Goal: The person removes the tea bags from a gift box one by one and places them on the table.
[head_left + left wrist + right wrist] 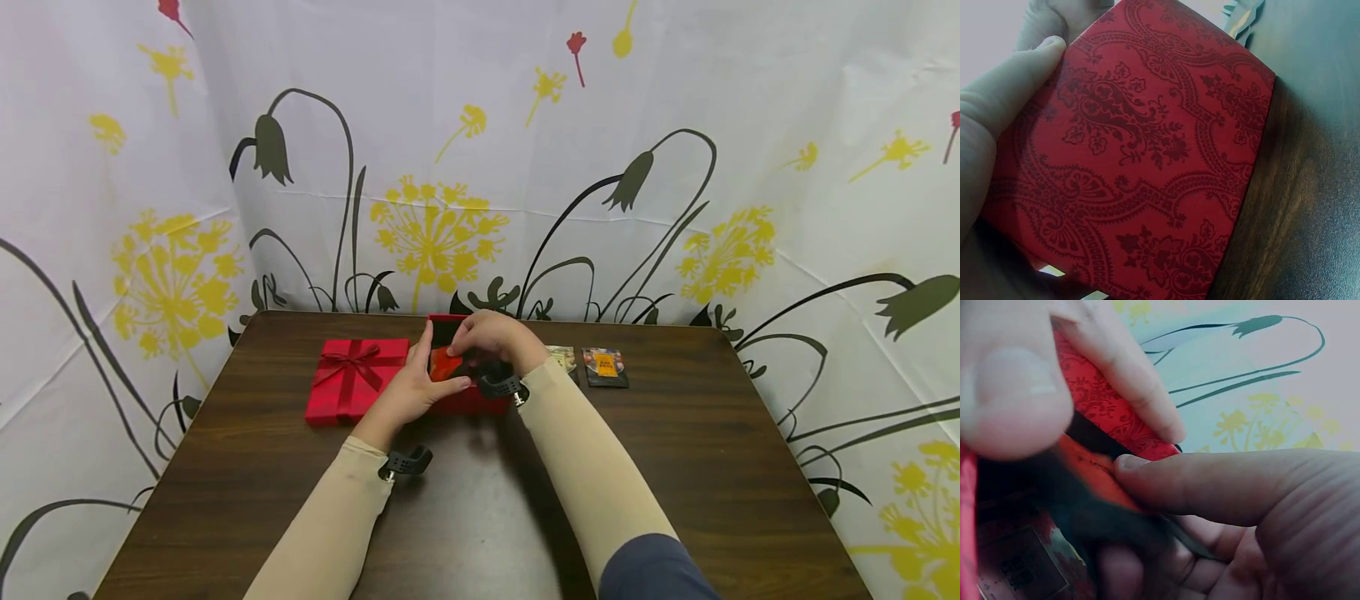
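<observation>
— What does the head view show?
— A red box (468,392) stands open near the middle of the dark wooden table (675,467). The left hand (416,387) grips the box's left wall, thumb up along its edge. The right hand (491,337) reaches over the top, fingers curled round an orange-red packet (444,367) at the box's mouth. The box's lid (352,377), red with a ribbon bow, lies flat just beside the box on its left. Two small packets (592,364) lie on the table to the right, apart from the box.
— And the left wrist view?
— The box's outer wall (1147,156) fills the picture, red with a darker paisley print, standing on the table (1310,206). The left thumb (1016,84) is pressed against its upper corner.
— The right wrist view?
— Close and blurred. Right fingers (1122,375) pinch the packet (1094,472) against the red wall (1094,403), with the left thumb (1210,484) on it too. Inside the box lies a printed packet (1019,562); I cannot tell what else.
</observation>
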Available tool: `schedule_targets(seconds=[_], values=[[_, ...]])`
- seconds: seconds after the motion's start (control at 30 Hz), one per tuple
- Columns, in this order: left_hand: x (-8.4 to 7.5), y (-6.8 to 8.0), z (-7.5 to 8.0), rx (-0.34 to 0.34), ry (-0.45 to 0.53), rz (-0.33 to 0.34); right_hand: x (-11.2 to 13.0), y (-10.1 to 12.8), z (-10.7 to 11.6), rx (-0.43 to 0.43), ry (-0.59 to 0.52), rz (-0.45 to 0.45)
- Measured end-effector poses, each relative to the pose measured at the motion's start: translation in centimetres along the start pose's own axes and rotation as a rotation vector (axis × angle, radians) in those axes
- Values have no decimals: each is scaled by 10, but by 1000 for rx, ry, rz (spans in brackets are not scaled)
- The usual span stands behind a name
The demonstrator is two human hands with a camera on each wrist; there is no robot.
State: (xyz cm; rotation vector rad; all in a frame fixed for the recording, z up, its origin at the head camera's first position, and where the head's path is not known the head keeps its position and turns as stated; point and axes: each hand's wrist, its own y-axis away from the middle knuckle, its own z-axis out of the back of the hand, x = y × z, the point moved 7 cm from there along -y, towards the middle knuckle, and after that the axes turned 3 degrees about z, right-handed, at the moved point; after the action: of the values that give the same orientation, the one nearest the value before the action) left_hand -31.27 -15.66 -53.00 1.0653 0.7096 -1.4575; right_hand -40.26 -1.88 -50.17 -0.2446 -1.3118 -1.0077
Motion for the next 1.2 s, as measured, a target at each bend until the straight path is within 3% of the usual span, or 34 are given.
schedule_targets(seconds=[0.23, 0.4, 0.57, 0.8, 0.9, 1.07, 1.2], values=[[2, -2, -2, 19, 71, -11, -2, 2, 0, 38, -175, 17], [0, -1, -2, 12, 66, -15, -2, 3, -2, 60, -168, 34], [-2, 1, -1, 2, 48, -30, 2, 5, -2, 37, -157, 94], [0, 0, -1, 2, 20, -14, 3, 9, 1, 22, -226, 133], [-1, 0, -2, 6, 14, -13, 4, 13, 2, 19, -197, 149], [-1, 1, -2, 2, 3, 1, 6, 23, 11, -32, -141, 215], [-1, 2, -1, -7, -12, 17, 10, 30, 19, -89, -158, 245]])
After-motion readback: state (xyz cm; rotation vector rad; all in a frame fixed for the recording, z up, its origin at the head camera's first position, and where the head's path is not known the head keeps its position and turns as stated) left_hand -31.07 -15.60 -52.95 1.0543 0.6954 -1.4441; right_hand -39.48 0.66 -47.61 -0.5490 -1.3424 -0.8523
